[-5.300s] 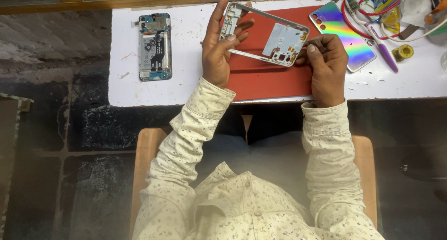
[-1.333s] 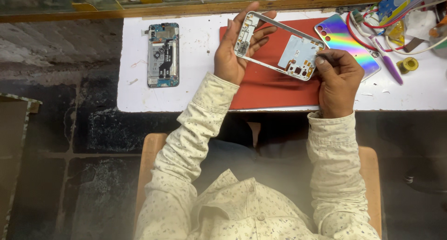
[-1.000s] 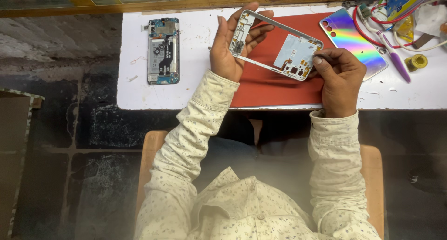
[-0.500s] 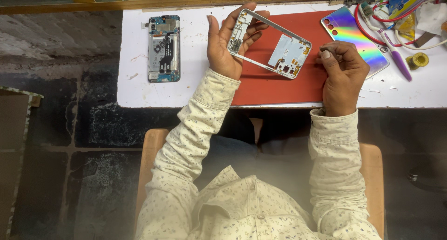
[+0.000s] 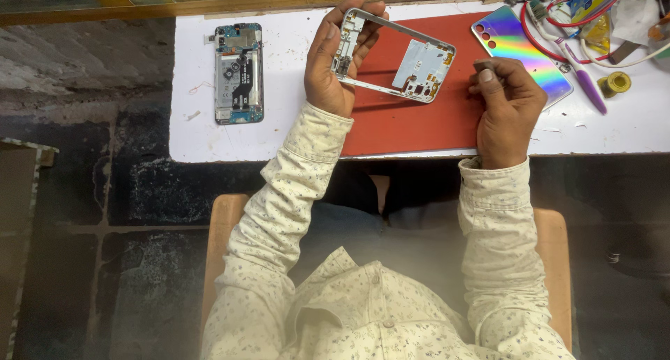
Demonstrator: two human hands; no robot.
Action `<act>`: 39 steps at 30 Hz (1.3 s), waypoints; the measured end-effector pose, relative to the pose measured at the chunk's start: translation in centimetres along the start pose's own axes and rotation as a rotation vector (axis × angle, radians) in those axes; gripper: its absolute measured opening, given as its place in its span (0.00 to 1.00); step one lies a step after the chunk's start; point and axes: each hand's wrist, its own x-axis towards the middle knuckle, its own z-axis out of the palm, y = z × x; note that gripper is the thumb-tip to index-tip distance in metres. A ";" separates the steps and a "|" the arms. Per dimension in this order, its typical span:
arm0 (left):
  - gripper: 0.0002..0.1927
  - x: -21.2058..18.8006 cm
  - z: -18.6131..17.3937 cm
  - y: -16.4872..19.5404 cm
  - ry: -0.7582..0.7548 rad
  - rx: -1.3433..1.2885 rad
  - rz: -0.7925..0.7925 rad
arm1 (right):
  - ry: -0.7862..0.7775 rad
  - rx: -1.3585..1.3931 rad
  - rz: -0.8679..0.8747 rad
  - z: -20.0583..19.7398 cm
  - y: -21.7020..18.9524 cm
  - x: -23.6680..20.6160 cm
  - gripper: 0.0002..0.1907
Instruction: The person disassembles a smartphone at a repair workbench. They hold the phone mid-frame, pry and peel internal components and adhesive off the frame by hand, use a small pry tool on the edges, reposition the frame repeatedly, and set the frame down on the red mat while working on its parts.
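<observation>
Hands work over a red mat (image 5: 412,126). Left hand (image 5: 333,60) clamps one end of a silver phone frame (image 5: 394,56). Right hand (image 5: 508,105), just beside the frame, has fingers curled together; whether they pinch anything is unclear.

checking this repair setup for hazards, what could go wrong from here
1. The left hand alone holds the phone frame by one end, above the red mat; it could slip, bend, or knock its small fitted parts.
2. The right hand is closed close to the frame's free end; a quick move may bump it.
3. The open phone lies uncovered on the white table, so a sleeve might sweep it.
</observation>
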 end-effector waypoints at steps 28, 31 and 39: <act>0.21 0.3 -1.3 -1.6 0.200 0.203 -0.237 | -0.084 0.074 0.031 -0.1 1.0 0.5 0.07; 0.21 0.3 -1.1 -1.3 0.145 0.192 -0.192 | -0.090 0.087 0.010 -0.3 1.4 0.6 0.07; 0.18 -1.7 2.1 1.1 -0.236 0.606 0.212 | -0.040 0.305 0.045 -1.2 2.2 0.8 0.06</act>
